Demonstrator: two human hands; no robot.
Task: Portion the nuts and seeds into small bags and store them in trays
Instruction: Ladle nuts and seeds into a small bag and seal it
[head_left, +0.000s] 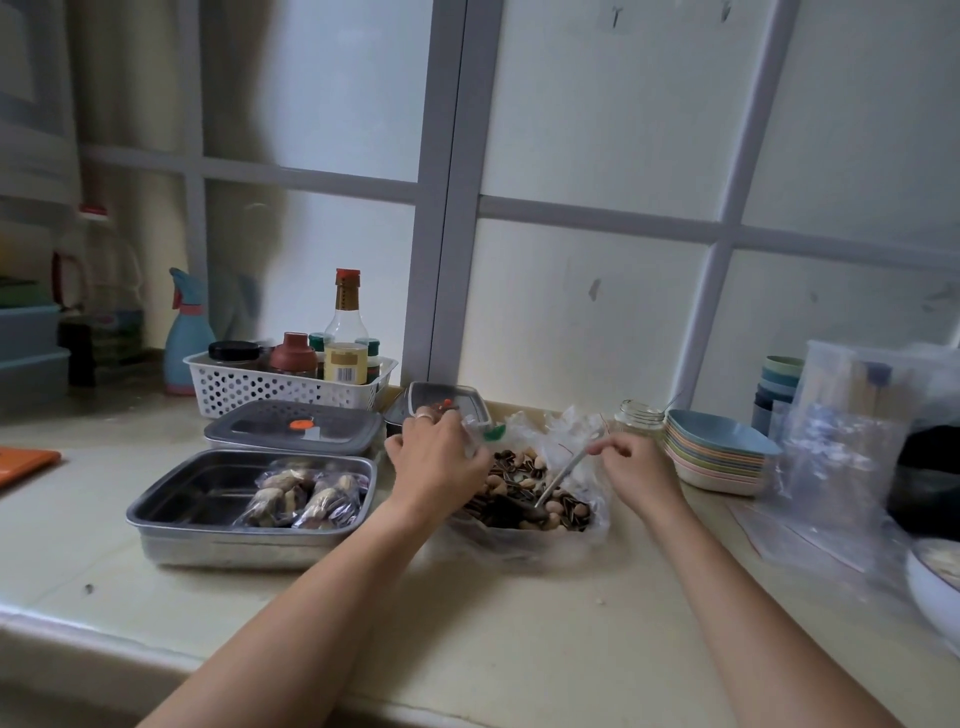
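A big clear plastic bag (582, 519) lies open on the counter, full of mixed nuts and striped seeds (519, 470). My right hand (634, 465) holds the handle of a metal spoon (563, 475) whose bowl is buried in the mix. My left hand (436, 457) grips a small clear bag with a green tab (485, 434) at the big bag's left edge. To the left, an open steel tray (171, 501) holds several small filled bags (304, 493).
A lidded steel tray (291, 431) and another lidded container (447, 400) sit behind. A white basket of bottles (280, 387) stands at the back. Stacked coloured bowls (719, 457), a glass jar (639, 418) and loose plastic bags (841, 447) lie right. An orange board (23, 462) is far left.
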